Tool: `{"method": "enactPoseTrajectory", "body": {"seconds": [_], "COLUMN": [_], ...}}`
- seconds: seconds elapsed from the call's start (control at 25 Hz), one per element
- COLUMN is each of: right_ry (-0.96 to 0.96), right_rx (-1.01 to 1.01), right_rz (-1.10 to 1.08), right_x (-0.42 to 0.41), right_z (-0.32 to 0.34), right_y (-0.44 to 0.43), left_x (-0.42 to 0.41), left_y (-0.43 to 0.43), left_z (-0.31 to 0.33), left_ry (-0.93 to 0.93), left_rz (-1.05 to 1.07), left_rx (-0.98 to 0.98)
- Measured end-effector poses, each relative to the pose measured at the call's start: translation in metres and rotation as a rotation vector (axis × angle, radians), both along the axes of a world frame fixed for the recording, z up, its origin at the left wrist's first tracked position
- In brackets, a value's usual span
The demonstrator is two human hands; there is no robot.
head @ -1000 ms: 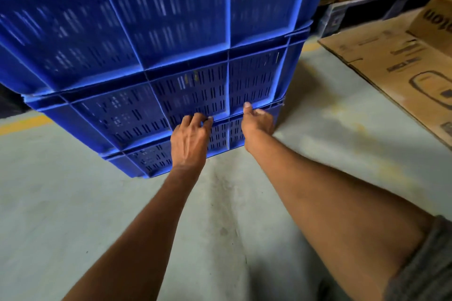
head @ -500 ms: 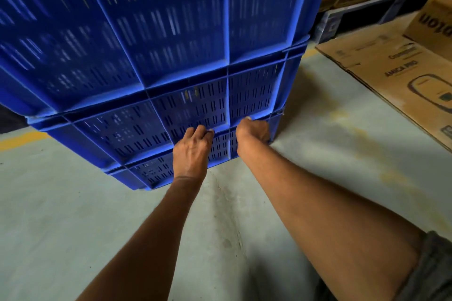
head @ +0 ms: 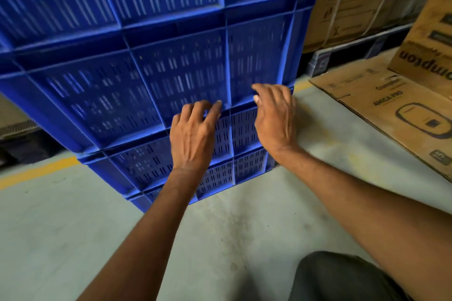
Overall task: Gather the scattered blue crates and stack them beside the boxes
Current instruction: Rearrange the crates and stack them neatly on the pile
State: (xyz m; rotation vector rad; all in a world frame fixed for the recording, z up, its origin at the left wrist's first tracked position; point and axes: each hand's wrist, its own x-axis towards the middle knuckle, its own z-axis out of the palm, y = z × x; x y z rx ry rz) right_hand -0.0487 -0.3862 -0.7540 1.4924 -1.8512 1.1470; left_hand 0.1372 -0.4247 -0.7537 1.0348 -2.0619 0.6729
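Both hands had climbed the crate stack (head: pixel 151 85) beside the boxes (head: pixel 354 0) — left hand (head: pixel 193 137) and right hand (head: pixel 276 117) now loose-fingered at a higher rim, gripping nothing — likely steadying it.

A warehouse: strapped cartons (head: pixel 354 0), concrete floor (head: pixel 73 239) with a yellow line (head: pixel 36 173).

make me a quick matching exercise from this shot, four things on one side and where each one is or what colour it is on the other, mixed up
Things:
1. crate stack
2. left hand
3. flattened cardboard box
4. floor line

Descriptions:
A. yellow, running along the concrete on the left
B. lying on the floor to the right of the crates
C. blue, with slotted walls
D. fingers at a rim low on the stack, beside the right hand

Pairs: 1-C, 2-D, 3-B, 4-A
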Motion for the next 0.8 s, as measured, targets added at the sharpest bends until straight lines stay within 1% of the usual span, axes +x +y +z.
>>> {"method": "enactPoseTrajectory", "body": {"seconds": [0.08,0.16,0.28,0.36,0.44,0.52,0.56,0.6,0.68,0.72,0.76,0.8], "right_ry": [0.137,0.217,0.271,0.319,0.349,0.357,0.327,0.236,-0.101,-0.208,-0.214,-0.155], "right_rx": [0.012,0.036,0.016,-0.028,-0.061,-0.043,-0.016,0.009,0.033,0.048,0.066,0.081], "right_rz": [0.065,0.037,-0.072,-0.113,-0.108,-0.051,-0.023,-0.003,-0.026,-0.029,-0.031,-0.039], "right_x": [-0.018,-0.025,-0.019,-0.021,-0.027,-0.029,-0.030,-0.032,-0.045,-0.054,-0.062,-0.069], "right_z": [-0.009,-0.016,-0.019,-0.020,-0.016,-0.008,-0.005,-0.003,-0.002,-0.004,-0.005,-0.005], "right_y": [0.000,-0.001,-0.007,-0.009,-0.010,-0.007,-0.005,0.000,0.011,0.015,0.018,0.019], "left_x": [0.003,0.002,0.000,-0.001,-0.001,-0.004,-0.005,-0.005,-0.005,-0.005,-0.004,-0.006], "left_y": [-0.007,-0.011,-0.014,-0.018,-0.019,-0.016,-0.014,-0.012,-0.009,-0.008,-0.007,-0.004], "left_z": [-0.006,-0.010,-0.012,-0.011,-0.010,-0.010,-0.008,-0.006,-0.001,0.002,0.008,0.014], "left_ry": [-0.048,-0.046,0.012,0.018,0.005,0.019,0.028,0.023,0.003,-0.005,-0.008,0.003], "left_rz": [-0.018,-0.036,-0.034,-0.051,-0.048,-0.036,-0.032,-0.026,-0.028,-0.033,-0.033,-0.038], "left_rx": [0.028,0.014,-0.006,-0.032,-0.039,-0.014,0.006,0.033,0.083,0.114,0.139,0.149]}}
